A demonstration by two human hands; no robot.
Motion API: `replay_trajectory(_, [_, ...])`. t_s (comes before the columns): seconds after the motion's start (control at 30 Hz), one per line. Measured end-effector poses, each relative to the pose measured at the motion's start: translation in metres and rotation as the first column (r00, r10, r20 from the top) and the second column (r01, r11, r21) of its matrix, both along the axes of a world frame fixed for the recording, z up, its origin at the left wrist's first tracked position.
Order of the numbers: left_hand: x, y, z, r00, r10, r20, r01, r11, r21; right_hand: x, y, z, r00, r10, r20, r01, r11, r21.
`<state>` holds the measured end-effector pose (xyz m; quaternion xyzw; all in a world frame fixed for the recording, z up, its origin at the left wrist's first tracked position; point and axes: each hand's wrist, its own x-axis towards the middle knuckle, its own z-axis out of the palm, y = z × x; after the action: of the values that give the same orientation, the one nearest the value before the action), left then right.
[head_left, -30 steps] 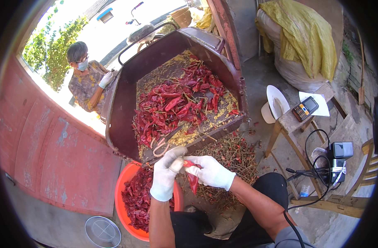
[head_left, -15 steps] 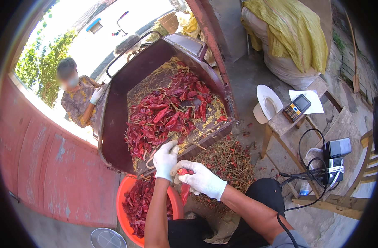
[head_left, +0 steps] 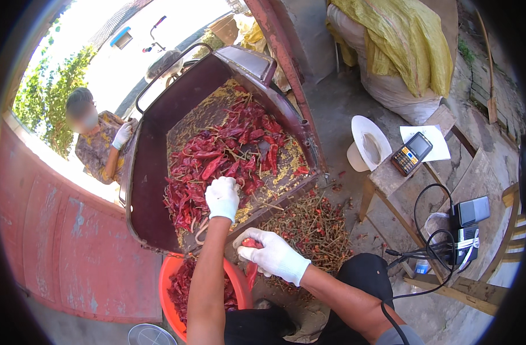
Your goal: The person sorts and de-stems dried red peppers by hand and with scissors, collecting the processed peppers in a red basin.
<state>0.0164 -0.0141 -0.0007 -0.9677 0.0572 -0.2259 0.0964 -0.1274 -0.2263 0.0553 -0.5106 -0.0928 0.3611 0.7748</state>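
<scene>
The right hand (head_left: 273,253), in a white glove, is closed around a single dried red chilli (head_left: 251,244), holding it just over the rim of the orange tub (head_left: 240,287) by the person's knees; a second pod seems to hang below the fist, though I cannot tell whether it is gripped. The left hand (head_left: 222,198), also gloved, reaches forward into the heap of red chillies (head_left: 228,158) lying in the dark red metal cart (head_left: 153,190), fingers curled down into the pods; whether it has closed on one I cannot tell. As a judgement, the sorting is well short of done: the cart holds a thick layer of pods over a scatter of yellow seeds, while the tub shows only a partial fill of chillies. To the right, on the ground, a pile of stalks and scraps (head_left: 315,230) has built up, which suggests a fair amount has been handled. Beyond that stand a low wooden stool (head_left: 389,178) with a white hat (head_left: 366,144) and a handheld device (head_left: 411,153), and another person (head_left: 96,144) sits at the far side of the cart. Against the frame half a second earlier, the left hand has moved from beside the right hand up into the heap, while the right hand stays near the tub with its chilli.
</scene>
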Motion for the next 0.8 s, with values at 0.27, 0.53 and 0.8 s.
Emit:
replay_trajectory(0.27, [-0.084, -0.019, 0.053, 0.998, 0.019, -0.065, -0.066, 0.502, -0.862, 0.006, 0.008, -0.025, 0.829, -0.380, 0.411, 0.480, 0.860, -0.172])
replay_trajectory(0.53, [-0.214, -0.040, 0.060, 0.994, -0.090, -0.056, -0.021, 0.359, -0.933, -0.021, 0.016, -0.005, 0.665, -0.108, 0.739, 0.399, 0.887, -0.230])
replay_trajectory(0.8, [-0.273, -0.027, 0.089, 0.996, -0.051, 0.071, 0.071, -0.016, -0.997, -0.060, 0.027, 0.044, 0.465, 0.077, 0.882, 0.309, 0.919, -0.244])
